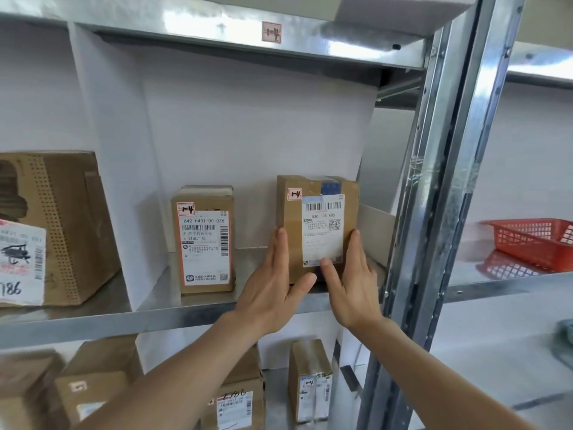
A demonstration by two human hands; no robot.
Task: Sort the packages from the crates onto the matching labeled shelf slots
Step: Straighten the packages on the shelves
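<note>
Your two forearms reach up from the bottom of the view. Below them, on the lower shelf, stand several brown cartons, among them a narrow upright carton (310, 383).

Your left hand (273, 287) lies flat against the left side of the package (316, 225), fingers straight and thumb tucked under its bottom edge. Your right hand (350, 280) presses the right side the same way, its thumb on the lower edge of the white shipping label. The hands are apart, with the package sandwiched between them.

The package stands upright at the right end of the metal shelf (124, 324), in the slot closed by a white divider (117, 169). You cannot tell if its base sits fully on the shelf. It carries a small "1-4" tag (294, 193).

Left of it, apart, stands a taller box (204, 243) with the same tag. On the beam above is the slot label (271, 32), reading "1-4". Beyond the divider sits a large carton (62, 225), and in the next bay a red basket (539, 240).
</note>
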